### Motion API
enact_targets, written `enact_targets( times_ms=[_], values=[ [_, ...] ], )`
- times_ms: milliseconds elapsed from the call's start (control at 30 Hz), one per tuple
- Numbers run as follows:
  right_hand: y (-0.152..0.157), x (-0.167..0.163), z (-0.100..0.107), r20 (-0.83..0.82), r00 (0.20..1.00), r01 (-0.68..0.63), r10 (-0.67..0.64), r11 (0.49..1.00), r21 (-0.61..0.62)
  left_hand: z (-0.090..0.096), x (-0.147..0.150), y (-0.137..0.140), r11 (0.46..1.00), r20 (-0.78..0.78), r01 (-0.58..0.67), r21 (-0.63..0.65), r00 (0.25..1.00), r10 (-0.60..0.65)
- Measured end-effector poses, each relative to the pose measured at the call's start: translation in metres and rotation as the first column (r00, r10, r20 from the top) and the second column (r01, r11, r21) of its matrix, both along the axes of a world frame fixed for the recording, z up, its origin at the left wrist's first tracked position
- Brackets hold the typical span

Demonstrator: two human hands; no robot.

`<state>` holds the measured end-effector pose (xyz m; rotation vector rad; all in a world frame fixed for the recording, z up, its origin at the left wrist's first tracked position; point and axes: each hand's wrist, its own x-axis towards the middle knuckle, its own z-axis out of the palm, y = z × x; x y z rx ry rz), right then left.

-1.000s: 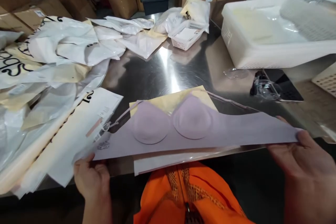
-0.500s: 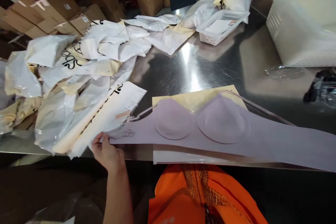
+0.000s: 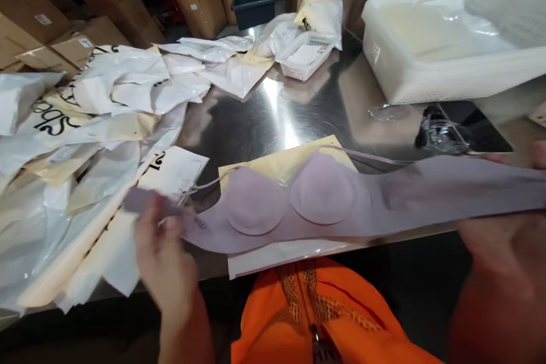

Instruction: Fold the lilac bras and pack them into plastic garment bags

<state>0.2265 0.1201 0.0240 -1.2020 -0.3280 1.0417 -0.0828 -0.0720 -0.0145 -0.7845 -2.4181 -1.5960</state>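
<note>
A lavender bra (image 3: 319, 196) lies spread wide across the steel table, its two moulded cups facing up and its thin straps loose above. My left hand (image 3: 162, 250) pinches the left wing of the bra near the printed size marks. At the far right, my right hand (image 3: 499, 244), smeared by motion, grips the other wing from below, with fingertips showing above its upper edge. Beneath the cups rests a flat packing bag (image 3: 273, 255) with a cream upper part and a whitish lower edge.
Many white printed plastic bags (image 3: 140, 77) are heaped on the left. A small white basket (image 3: 298, 71) stands at the back. On the right are a large white crate (image 3: 426, 77), a black phone-like slab (image 3: 482, 125) and clear plastic (image 3: 446, 136). Cardboard boxes (image 3: 198, 0) stand behind.
My right hand has come into view at the right wing. My left hand has raised the left wing's end slightly, and the view has swung right.
</note>
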Motion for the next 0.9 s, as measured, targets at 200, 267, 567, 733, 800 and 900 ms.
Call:
enact_targets(
  times_ms=[200,267,567,733,800,900],
  values=[
    [-0.024,-0.019,0.012,0.211,0.942,-0.298,0.261,0.941,0.164,-0.006,0.093,0.032,0.4,0.032,0.847,-0.349,0.438,-0.899],
    [-0.035,-0.026,0.01,0.249,0.907,-0.385,0.338,0.907,0.172,-0.014,0.1,0.021,0.387,0.037,0.878,-0.28,0.413,-0.91],
    [-0.041,-0.082,0.02,0.779,-0.257,-0.963,0.572,-0.084,-0.256,-0.046,0.072,-0.045,0.544,-0.022,0.796,-0.264,0.559,-0.829],
    [0.009,-0.127,0.005,0.875,-0.45,-0.891,0.18,-0.02,-0.454,-0.049,0.055,-0.069,0.745,-0.065,0.615,-0.258,0.758,-0.649],
    [0.018,-0.147,-0.006,0.794,-0.606,-0.795,0.057,-0.028,-0.605,-0.051,0.052,-0.074,0.774,-0.062,0.578,-0.26,0.79,-0.61],
    [0.015,-0.178,-0.02,0.594,-0.801,-0.593,-0.079,-0.032,-0.804,-0.055,0.052,-0.073,0.753,-0.095,0.602,-0.267,0.761,-0.642]
  ],
)
